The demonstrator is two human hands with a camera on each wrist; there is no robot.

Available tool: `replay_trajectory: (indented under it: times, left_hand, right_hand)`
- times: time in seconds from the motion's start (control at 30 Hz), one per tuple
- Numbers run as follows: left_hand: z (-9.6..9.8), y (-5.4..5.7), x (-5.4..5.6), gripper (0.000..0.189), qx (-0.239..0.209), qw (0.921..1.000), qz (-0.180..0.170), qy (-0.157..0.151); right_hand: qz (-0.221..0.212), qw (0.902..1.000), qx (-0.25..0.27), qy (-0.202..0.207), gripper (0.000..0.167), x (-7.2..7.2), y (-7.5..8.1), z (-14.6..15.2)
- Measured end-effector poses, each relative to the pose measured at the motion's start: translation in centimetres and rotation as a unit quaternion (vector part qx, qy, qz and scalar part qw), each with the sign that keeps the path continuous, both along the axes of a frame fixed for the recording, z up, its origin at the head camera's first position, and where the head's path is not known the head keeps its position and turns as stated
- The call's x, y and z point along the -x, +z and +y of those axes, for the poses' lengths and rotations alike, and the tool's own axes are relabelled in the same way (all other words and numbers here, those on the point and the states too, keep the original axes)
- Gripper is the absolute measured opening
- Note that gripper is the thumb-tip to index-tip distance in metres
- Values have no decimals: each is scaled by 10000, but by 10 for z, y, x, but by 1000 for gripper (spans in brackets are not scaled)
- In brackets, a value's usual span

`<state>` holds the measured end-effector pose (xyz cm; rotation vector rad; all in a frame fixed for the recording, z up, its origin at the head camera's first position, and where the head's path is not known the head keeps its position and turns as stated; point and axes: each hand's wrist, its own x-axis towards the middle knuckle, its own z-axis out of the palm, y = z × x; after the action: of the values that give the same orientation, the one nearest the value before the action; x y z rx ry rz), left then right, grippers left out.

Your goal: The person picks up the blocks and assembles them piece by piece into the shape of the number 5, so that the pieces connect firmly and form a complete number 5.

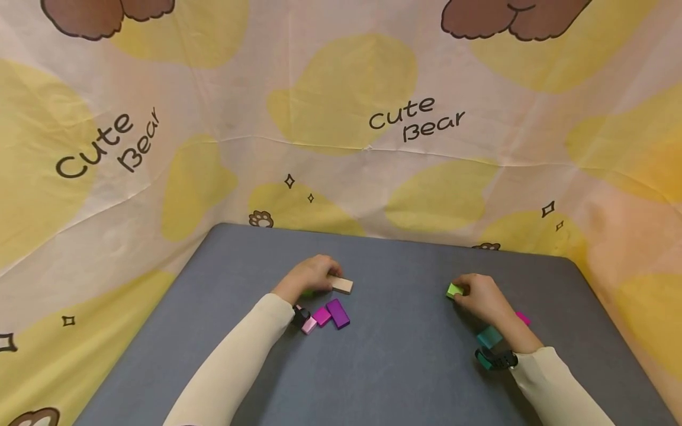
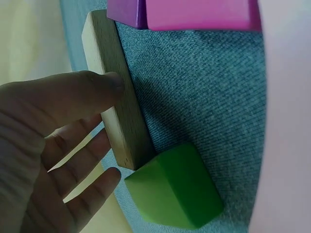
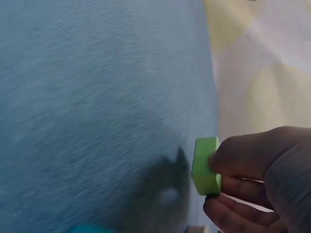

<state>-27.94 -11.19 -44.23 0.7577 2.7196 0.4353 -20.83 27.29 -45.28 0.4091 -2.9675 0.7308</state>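
Observation:
In the head view my left hand (image 1: 311, 277) pinches a plain wooden block (image 1: 343, 285); the left wrist view shows the thumb on the near face of this long block (image 2: 127, 116) and fingers behind it. A green block (image 2: 180, 189) lies against its end. Near that wrist are a purple block (image 1: 338, 314), a magenta block (image 1: 322, 316) and a light pink block (image 1: 309, 325). My right hand (image 1: 482, 297) pinches a light green block (image 1: 453, 290) between thumb and fingers. In the right wrist view a shadow falls beside this block (image 3: 203, 167).
Beneath the right forearm lie a teal block (image 1: 489, 336) and a partly hidden magenta block (image 1: 523, 318). A second teal piece (image 1: 483, 361) shows by the wristband. The grey table (image 1: 394, 367) is bordered by a printed cloth (image 1: 341, 118) at the back and sides.

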Motion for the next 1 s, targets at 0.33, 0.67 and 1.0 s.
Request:
replay_trajectory:
  times: [0.33,0.67,1.0]
  left_hand:
    - [1,-2,-1,30,-68,9999,-44,-58]
    - [0,-2,0,30,-217,9996,-44,-152]
    - [-1,-1,0,27,-164,9997,-64,-145]
  right_hand:
    - [33,9978,542,371,27,31,4,-23]
    - [-99,9968,551,566,28,54,-7,-37]
    - [-92,9973,286,669,28,66,-14,-47]
